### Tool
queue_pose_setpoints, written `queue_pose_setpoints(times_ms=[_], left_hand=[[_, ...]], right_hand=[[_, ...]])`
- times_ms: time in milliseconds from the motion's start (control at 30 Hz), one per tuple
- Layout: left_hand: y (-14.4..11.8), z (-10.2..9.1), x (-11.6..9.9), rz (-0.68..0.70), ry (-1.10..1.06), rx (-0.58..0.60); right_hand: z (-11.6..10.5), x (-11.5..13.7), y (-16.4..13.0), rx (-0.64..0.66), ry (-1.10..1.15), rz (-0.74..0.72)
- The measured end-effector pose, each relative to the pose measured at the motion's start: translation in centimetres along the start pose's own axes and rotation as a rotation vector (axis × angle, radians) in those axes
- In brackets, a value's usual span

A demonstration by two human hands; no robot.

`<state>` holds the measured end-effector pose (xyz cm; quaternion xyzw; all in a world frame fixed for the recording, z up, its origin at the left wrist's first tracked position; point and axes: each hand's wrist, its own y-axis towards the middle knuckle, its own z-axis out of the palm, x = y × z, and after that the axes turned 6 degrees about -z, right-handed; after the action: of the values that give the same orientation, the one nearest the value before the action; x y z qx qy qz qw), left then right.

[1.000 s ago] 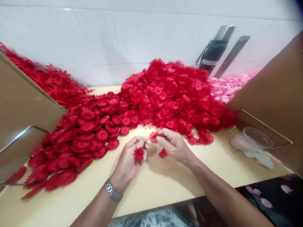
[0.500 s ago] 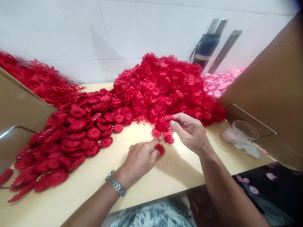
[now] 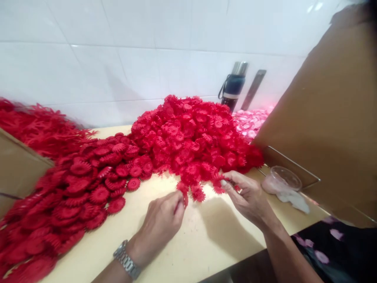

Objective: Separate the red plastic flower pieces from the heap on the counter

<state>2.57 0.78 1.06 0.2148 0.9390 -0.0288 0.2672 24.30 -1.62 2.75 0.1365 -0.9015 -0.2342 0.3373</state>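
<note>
My left hand [image 3: 163, 216], with a metal watch [image 3: 127, 259] on its wrist, is closed with thumb and fingers pinched on a red artificial flower piece [image 3: 183, 189] with a fringed edge. To its right, my right hand [image 3: 246, 196] pinches another red flower piece [image 3: 218, 184] between thumb and fingertips; part of that piece is hidden. Between the hands, a loose red flower piece [image 3: 198, 192] lies on the table at the front of a large heap of red flower pieces [image 3: 188, 133]. At the left spreads a second heap of flatter, darker red flower pieces [image 3: 79, 188].
Red leafy strips [image 3: 38, 125] are piled at the far left behind a cardboard panel [image 3: 20, 161]. A dark blue flask [image 3: 234, 88] stands by the tiled wall. Pink pieces [image 3: 250, 124] and a clear plastic cup [image 3: 284, 179] sit beside a brown cardboard panel [image 3: 332, 118] on the right.
The camera view has tilted up and turned right. My left hand has moved forward toward the heap with its flower piece. My right hand has shifted right, away from the left hand.
</note>
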Motion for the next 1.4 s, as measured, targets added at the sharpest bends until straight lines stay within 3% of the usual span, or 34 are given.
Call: queue_pose_setpoints(times_ms=[167,333,467,567,700,833,967,1133,1267,1400], left_hand=[[5.1,-1.5,-2.5,0.062,-0.016,-0.208],[10.1,-1.0,-4.5,0.153,-0.068,-0.210],[11.1,-0.9,-4.9,0.237,-0.230,-0.222],[10.7,-1.4,-4.5,0.213,-0.426,-0.250],[8.9,-3.0,-2.6,0.070,-0.545,-0.265],[5.0,-5.6,0.2,-0.043,-0.506,-0.302],[0.0,-7.5,3.0,-0.301,-0.519,-0.369],[-4.8,-7.2,6.5,-0.486,-0.681,-0.530],[-7.1,-6.5,8.0,-0.520,-0.707,-0.498],[-8.7,-6.0,8.5,-0.475,-0.669,-0.444]], right_hand=[[0.2,-0.7,2.2,-0.059,-0.195,-0.171],[0.4,-2.3,4.1,0.055,-0.478,-0.164],[0.4,-3.1,3.6,0.069,-0.487,-0.178],[0.5,-3.4,2.7,0.074,-0.454,-0.191],[0.6,-3.2,1.6,0.032,-0.418,-0.276],[1.2,-2.1,1.5,-0.005,-0.401,-0.387],[2.8,-0.2,2.5,0.100,-0.332,-0.461],[7.4,3.5,5.2,0.385,-0.335,-0.547],[12.6,7.0,7.6,0.571,-0.352,-0.554],[16.5,9.3,8.8,0.602,-0.384,-0.522]])
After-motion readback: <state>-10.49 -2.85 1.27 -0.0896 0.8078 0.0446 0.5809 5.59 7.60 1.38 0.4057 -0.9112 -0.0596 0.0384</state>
